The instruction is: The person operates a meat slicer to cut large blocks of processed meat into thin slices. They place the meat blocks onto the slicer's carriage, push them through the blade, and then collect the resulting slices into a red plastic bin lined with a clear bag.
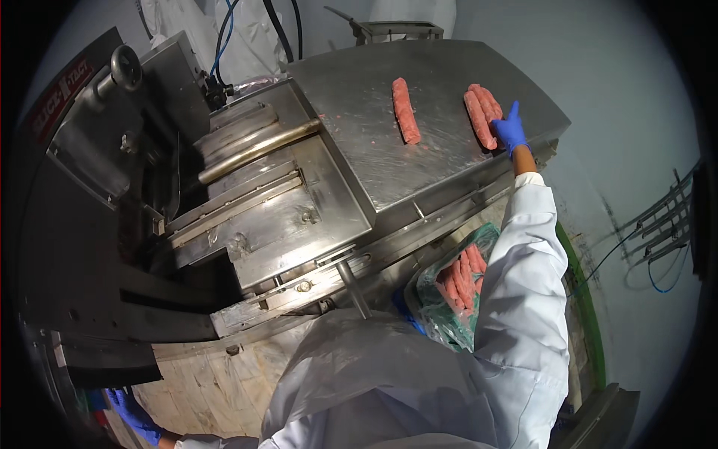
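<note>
On the steel table lie a pair of pinkish-red meat logs, side by side near its right end. My right hand, in a blue glove, is at their right side with thumb and fingers spread, the fingertips at the logs; it does not wrap round them. A single meat log rests apart, further left on the same table. Far to the lower left is my left hand, also blue-gloved, its fingers stretched out by the lower edge of the slicing machine. Nothing shows in it.
The machine's steel feed bed with a round bar adjoins the table's left side. Below the table, a crate lined with a green plastic bag holds several more meat logs. Dark cables hang at the back; a wall rack is at right.
</note>
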The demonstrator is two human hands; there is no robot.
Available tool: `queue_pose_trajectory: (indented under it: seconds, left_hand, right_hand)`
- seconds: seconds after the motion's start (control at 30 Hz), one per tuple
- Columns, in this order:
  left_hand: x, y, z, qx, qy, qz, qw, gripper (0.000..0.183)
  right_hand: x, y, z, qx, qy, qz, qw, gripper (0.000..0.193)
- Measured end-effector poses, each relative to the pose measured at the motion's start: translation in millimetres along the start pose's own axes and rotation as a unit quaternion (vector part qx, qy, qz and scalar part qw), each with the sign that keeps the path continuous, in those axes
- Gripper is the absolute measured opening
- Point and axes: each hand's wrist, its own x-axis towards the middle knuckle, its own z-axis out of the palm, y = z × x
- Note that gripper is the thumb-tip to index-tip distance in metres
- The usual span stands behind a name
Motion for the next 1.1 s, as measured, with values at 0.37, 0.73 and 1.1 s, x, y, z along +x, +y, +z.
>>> queue_pose_trajectory:
  seconds: [0.37,0.73,1.1]
  left_hand:
    - [-15.8,9.3,-1.8,-0.060,-0.018,-0.004,0.998,0.061]
    - [-24.7,33.0,29.6,-0.053,-0.023,-0.001,0.998,0.057]
    - [-29.8,47.4,52.0,-0.038,-0.004,0.001,0.999,0.051]
  right_hand:
    - [9.0,-35.6,9.6,-0.132,-0.039,-0.005,0.990,0.110]
    - [-0.4,-72.6,-17.7,0.092,0.020,-0.134,0.987,0.101]
    - [-227.6,-440.0,227.1,0.166,-0.297,-0.422,0.841,0.105]
